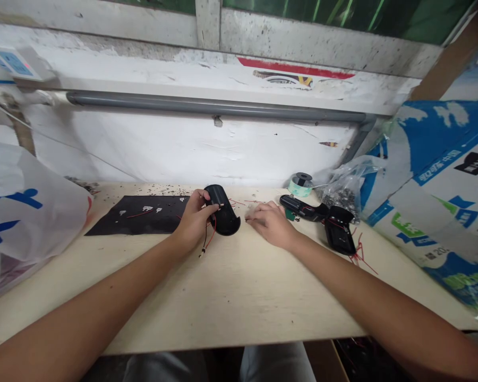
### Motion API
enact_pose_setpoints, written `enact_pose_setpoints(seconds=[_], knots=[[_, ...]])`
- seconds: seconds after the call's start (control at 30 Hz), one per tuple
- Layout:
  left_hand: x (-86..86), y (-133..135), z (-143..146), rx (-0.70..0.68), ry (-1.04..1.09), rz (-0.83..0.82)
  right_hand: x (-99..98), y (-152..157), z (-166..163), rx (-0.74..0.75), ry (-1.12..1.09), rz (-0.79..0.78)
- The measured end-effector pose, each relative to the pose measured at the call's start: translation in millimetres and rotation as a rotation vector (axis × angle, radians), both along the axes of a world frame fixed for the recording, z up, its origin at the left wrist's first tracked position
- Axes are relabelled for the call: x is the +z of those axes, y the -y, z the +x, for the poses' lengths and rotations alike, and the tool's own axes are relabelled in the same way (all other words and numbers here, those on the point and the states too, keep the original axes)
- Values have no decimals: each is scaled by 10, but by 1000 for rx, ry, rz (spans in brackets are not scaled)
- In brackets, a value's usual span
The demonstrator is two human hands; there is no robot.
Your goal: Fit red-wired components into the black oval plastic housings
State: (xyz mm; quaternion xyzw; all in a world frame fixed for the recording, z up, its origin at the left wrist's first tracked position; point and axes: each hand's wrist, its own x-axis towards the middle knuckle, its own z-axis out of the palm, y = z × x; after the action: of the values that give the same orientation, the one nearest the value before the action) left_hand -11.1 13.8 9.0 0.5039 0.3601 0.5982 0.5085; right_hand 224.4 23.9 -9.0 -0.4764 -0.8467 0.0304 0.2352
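Observation:
My left hand (195, 216) is closed around the edge of a black plastic shell (223, 212), curved and hollow, held tilted above the table. A red and a black wire (207, 243) hang below that hand, with a small light-coloured end. My right hand (271, 224) rests low over the tabletop, right of the shell, its fingers bunched together; whatever lies between the fingertips is too small to make out. Beyond it lie another black curved plastic part (302, 208) and a black open housing (340, 237), with red wires (360, 252) beside them.
A black mat (133, 218) carries small white pieces and a red wire. Behind stand a tape roll (300, 185) and a clear bag of small metal parts (342, 196). A white plastic bag (27, 207) sits left, a blue-and-white carton (434, 180) right. Grey pipe (215, 105) crosses the wall.

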Motion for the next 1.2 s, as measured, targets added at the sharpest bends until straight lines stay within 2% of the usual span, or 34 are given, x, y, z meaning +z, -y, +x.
enact_pose_setpoints(seconds=[0.13,0.2,0.33,0.4,0.53,0.63,0.97,1.2], knots=[[0,34,5,-16,-86,1,-1,-31,-16,78,-71,0],[3,60,9,-81,-152,2,15,-22,-1,114,-62,4],[8,88,9,-208,-310,2,88,12,115,51,36,99],[6,85,6,-202,-338,5,114,8,190,36,71,105],[5,80,3,-185,-317,3,86,-48,262,88,16,18],[10,88,6,-176,-332,2,46,-74,229,96,-25,14],[-13,74,7,-177,-364,31,20,-30,165,100,34,16],[26,88,7,-207,-354,44,-22,-80,231,42,-70,-10]])
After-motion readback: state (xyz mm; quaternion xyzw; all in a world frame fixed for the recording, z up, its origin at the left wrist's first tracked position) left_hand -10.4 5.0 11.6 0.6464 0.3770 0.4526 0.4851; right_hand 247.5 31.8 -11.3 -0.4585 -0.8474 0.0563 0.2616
